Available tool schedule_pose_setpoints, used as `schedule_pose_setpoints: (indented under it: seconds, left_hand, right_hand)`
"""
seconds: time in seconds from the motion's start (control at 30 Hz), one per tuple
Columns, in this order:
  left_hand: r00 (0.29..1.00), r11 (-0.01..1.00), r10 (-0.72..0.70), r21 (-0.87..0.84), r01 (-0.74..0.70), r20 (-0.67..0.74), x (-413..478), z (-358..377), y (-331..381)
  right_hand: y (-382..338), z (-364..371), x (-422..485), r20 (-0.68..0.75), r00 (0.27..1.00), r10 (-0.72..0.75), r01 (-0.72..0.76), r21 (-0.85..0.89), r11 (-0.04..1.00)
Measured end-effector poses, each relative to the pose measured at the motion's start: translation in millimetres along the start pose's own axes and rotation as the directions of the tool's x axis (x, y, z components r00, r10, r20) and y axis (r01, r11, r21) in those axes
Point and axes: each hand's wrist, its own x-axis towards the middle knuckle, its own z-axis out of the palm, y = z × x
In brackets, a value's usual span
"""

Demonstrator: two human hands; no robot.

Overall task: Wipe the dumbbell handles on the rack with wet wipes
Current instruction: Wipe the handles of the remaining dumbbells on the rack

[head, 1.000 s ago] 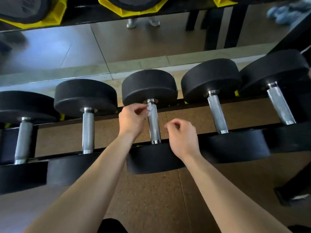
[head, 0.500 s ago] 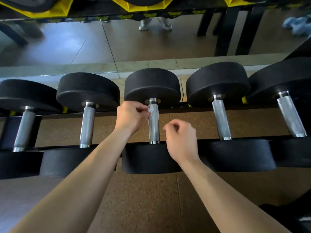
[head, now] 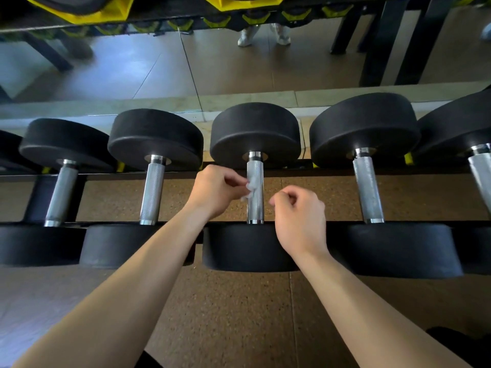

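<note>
Dumbbell handle (head: 255,208) in the middle of the row is the one being worked on: it is a knurled metal bar running away from the camera between two black round heads, and it lies across the rack (head: 111,223) with its near head in front of the front rail.

The left grip (head: 215,192) pinches a small, crumpled white wet wipe (head: 249,189) between thumb and fingertips and holds it against the left side of that bar, about halfway along its length. The right grip (head: 300,216) sits just to the right of the same bar, above the near head. Its fingers are curled in towards the palm and nothing shows in them. It does not appear to touch the metal. Both bare forearms reach in from the bottom edge.

On either side lie more black dumbbells, parallel and close together. The left neighbour handle (head: 152,192) and the right neighbour handle (head: 368,189) have nothing on them, and a further bar shows at the far left (head: 61,193) and another at the far right (head: 481,171).

Below and between the rails is a speckled brown cork-like floor (head: 239,314). Behind the rack stands a reflective wall panel (head: 132,70), in which a pair of pale shoes (head: 263,35) and yellow-edged weights (head: 117,11) can be seen.
</note>
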Motion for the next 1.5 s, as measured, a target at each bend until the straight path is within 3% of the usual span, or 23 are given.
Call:
schedule_pose_setpoints:
  seconds: [0.2, 0.43, 0.57, 0.63, 0.87, 1.03, 1.13, 1.3, 1.37, 1.5]
  left_hand:
    - [0.991, 0.999, 0.012, -0.047, -0.018, -0.132, 18.2, 4.7, 12.7]
    - [0.98, 0.991, 0.034, 0.117, -0.057, 0.194, -5.1, -5.6, -3.4]
    - [0.999, 0.998, 0.042, -0.035, -0.043, -0.019, 11.1, -1.4, 4.1]
    - [0.998, 0.997, 0.023, -0.067, -0.026, -0.054, 16.0, -0.1, 7.9]
    - [0.949, 0.995, 0.02, 0.084, -0.048, 0.314, -11.3, -8.5, -4.9]
    - [0.997, 0.997, 0.072, 0.005, -0.072, 0.006, 13.7, -4.3, 10.8]
    - [0.995, 0.995, 0.098, 0.001, -0.098, -0.001, 13.8, -0.3, 10.9]
    - [0.918, 0.89, 0.37, 0.228, -0.394, 0.14, -0.3, -1.8, -5.4]
    - [0.914, 0.888, 0.399, 0.218, -0.406, 0.077, 6.3, -0.1, -2.0]
    - [0.939, 0.946, 0.318, 0.108, -0.305, -0.132, 21.2, 5.6, 15.7]
  right_hand:
    - [0.4, 1.4, 0.5, -0.008, 1.0, 0.0, 0.0, -0.006, 1.0]
    - [2.2, 2.9, 1.1, -0.022, 1.0, -0.002, 0.002, -0.004, 1.0]
    - [3.8, 4.1, 1.5, -0.024, 1.0, -0.001, 0.001, -0.017, 1.0]
    - [4.7, 4.1, 1.1, -0.026, 1.0, -0.003, 0.002, -0.024, 1.0]
    - [5.3, 4.6, 2.0, -0.053, 0.999, -0.006, 0.005, -0.029, 1.0]
    - [5.6, 4.9, 1.4, -0.049, 0.999, -0.02, 0.018, -0.026, 0.999]
    - [6.6, 4.8, 1.9, -0.045, 0.999, -0.03, 0.029, -0.026, 0.999]
    - [6.4, 3.5, 2.1, -0.033, 0.999, -0.026, 0.026, -0.003, 1.0]
    - [6.8, 3.4, 1.7, -0.029, 0.999, -0.026, 0.027, 0.007, 1.0]
    - [6.8, 3.2, 1.0, -0.029, 0.999, -0.026, 0.026, 0.008, 1.0]
